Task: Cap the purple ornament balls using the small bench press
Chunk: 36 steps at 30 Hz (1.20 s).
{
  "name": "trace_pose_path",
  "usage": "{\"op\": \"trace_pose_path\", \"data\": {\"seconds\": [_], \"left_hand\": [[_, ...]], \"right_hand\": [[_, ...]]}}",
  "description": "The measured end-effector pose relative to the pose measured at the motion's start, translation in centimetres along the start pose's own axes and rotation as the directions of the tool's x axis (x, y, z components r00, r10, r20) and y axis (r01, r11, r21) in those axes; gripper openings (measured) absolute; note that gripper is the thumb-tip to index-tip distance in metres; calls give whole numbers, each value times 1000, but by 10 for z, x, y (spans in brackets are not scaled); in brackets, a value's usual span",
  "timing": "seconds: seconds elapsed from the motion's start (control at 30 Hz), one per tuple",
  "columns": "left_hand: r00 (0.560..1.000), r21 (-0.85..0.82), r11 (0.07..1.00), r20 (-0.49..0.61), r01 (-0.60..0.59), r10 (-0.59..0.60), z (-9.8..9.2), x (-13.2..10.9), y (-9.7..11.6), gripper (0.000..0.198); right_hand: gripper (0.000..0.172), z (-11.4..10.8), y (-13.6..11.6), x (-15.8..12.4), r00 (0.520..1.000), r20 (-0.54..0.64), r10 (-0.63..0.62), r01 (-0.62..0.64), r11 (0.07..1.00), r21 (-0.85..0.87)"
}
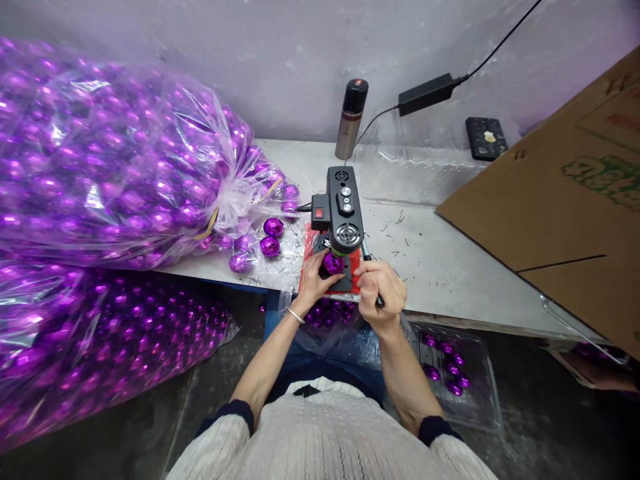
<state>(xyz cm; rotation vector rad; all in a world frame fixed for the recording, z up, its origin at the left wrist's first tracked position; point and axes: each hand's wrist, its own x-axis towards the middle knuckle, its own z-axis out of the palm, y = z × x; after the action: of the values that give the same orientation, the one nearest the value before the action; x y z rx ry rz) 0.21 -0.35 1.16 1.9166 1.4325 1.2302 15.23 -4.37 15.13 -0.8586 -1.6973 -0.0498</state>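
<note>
A small black press-like machine point(345, 208) with round grilles, buttons and a red switch stands near the table's front edge on a red mat point(309, 257). Under its head sits a shiny purple ball point(333, 263), gripped between the thumb and fingers of my left hand point(315, 279). The fist of my right hand point(383, 292) is wrapped round the black lever handle point(380, 301) at the machine's right side. Two loose purple balls point(270, 247) lie left of the machine. More purple balls point(327, 313) fill a clear bag at my lap.
Large clear bags of purple balls point(110, 160) bulk along the left. Behind the machine stand a spray can point(352, 120) and a black power adapter point(426, 95). A dark phone-like object point(486, 139) and a cardboard box point(560, 193) are right. A clear tray point(487, 407) sits below.
</note>
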Motion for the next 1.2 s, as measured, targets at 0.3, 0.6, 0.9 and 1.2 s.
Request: {"op": "trace_pose_path", "data": {"seconds": [0.3,0.6,0.9,1.2], "left_hand": [[999,5,999,-2,34,-33,1,-4,1,67],[1000,13,1000,-24,-4,4,2,-6,-2,67],[999,31,999,-31,-11,12,4,-5,-3,68],[1000,13,1000,-14,19,-19,4,-3,-2,63]], "right_hand": [[23,14,16,-34,999,-43,-32,33,999,20],[25,29,29,-60,991,-132,-12,21,998,65],[24,38,33,-69,985,-172,15,8,991,133],[25,39,33,-63,988,-136,-67,76,995,67]]}}
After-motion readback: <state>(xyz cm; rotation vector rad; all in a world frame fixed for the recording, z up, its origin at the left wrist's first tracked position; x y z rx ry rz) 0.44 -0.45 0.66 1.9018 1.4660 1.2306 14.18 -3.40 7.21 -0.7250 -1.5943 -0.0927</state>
